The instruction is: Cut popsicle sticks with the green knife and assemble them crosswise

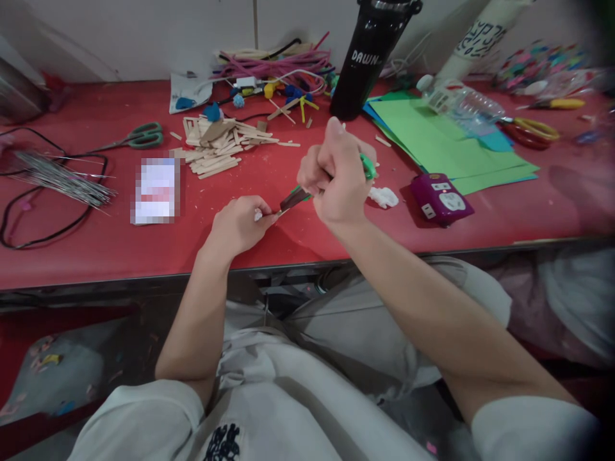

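Observation:
My right hand [336, 169] is wrapped in a fist around a green utility knife [369, 167], whose dark blade points down and to the left. The blade's end meets a thin pale stick [278, 213] at the fingertips of my left hand [243, 224]. That hand is closed in a pinch on the stick, low over the red table [298, 240]. A small white bit shows between its fingers; I cannot make out what it is. Most of the stick is hidden by the fingers. Crumpled white tissue [383, 197] lies just right of my right hand.
Loose wooden sticks [223, 144] are piled behind my hands. Green-handled scissors [144, 136], a phone [156, 192] and a bundle of wires [67, 179] lie leftward. A black tumbler [369, 61], coloured paper [432, 134], a plastic bottle [464, 102] and a purple pack [439, 198] stand or lie rightward.

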Motion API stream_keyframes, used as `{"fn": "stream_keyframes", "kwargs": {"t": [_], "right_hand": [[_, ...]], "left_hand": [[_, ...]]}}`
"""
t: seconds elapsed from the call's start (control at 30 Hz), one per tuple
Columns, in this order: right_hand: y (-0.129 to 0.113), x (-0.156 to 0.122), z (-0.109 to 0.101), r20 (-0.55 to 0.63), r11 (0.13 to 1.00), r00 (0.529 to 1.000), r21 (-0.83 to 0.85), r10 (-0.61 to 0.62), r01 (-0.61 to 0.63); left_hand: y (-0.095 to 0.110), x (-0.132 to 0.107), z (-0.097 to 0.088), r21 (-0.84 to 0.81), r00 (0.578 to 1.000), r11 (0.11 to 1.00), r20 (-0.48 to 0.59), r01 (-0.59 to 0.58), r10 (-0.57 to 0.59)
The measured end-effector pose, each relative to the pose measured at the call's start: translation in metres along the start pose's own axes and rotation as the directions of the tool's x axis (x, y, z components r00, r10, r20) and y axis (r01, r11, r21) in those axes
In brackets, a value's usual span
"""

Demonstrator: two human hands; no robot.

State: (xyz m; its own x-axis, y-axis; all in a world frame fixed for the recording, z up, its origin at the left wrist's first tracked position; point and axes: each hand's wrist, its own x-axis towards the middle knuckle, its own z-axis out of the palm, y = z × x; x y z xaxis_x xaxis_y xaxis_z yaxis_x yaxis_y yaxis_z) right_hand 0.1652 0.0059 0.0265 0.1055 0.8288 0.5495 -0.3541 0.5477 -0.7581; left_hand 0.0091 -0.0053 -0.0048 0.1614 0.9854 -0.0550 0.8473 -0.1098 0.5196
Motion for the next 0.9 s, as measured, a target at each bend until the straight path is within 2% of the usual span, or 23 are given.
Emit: {"fn": "stream_keyframes", "kwargs": {"t": [0.07,0.17,0.4,0.57,0.77,0.9], "right_hand": [[0.001,0.001,0.0,-0.033,1.0,0.999,-0.003,0.008,-0.008],[0.001,0.001,0.001,0.007,1.0,1.0,0.025,0.012,-0.012],[-0.003,-0.001,0.002,-0.023,0.996,0.998,-0.057,0.065,-0.066],[-0.003,-0.005,0.007,0.041,1.0,0.999,-0.027,-0.013,0.014],[0.0,-0.002,0.011,-0.08,0.992,0.996,-0.121,0.033,-0.043],[0.001,-0.001,0.012,0.016,0.988,0.999,-0.147,0.048,-0.045]], "left_hand": [[0.001,-0.001,-0.001,0.0,1.0,1.0,0.008,-0.002,0.002],[0.002,-0.001,-0.002,0.004,0.999,1.0,0.035,0.009,-0.009],[0.002,0.0,-0.002,0.014,0.999,1.0,0.034,0.011,-0.012],[0.001,-0.001,-0.001,0.02,1.0,1.0,0.005,-0.021,0.021],[0.002,0.0,0.0,0.026,1.0,1.0,0.025,0.015,-0.016],[0.004,-0.002,-0.002,0.004,1.0,1.0,0.005,-0.026,0.026]]}}
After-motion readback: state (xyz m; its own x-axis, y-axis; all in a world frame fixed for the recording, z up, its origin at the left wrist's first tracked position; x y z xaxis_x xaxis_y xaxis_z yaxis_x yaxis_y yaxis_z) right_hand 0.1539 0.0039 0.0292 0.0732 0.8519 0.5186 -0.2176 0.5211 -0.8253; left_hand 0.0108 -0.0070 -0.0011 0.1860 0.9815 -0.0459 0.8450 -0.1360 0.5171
